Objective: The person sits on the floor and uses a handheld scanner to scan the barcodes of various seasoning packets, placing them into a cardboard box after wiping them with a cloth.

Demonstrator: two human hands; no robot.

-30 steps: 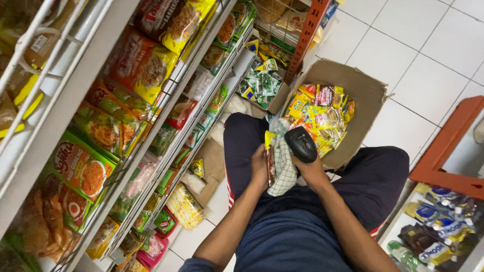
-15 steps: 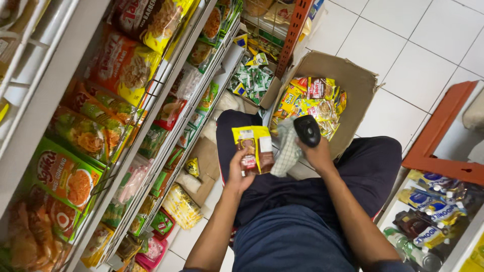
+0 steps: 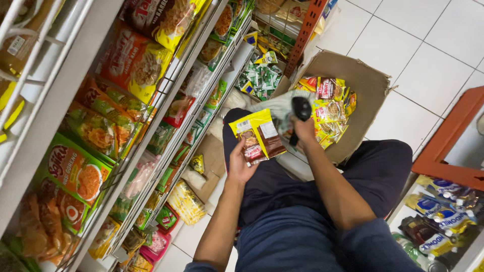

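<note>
Since the earlier frame the left hand (image 3: 241, 162) has lifted the yellow-and-brown sachet strip (image 3: 257, 135) higher, label side up toward the handheld scanner (image 3: 301, 110), so its code faces the reader. That hand pinches the strip's lower edge. Her right hand (image 3: 304, 130) is closed round the scanner's grip, above the near-left corner of the open cardboard box (image 3: 370, 93) of similar packets.
</note>
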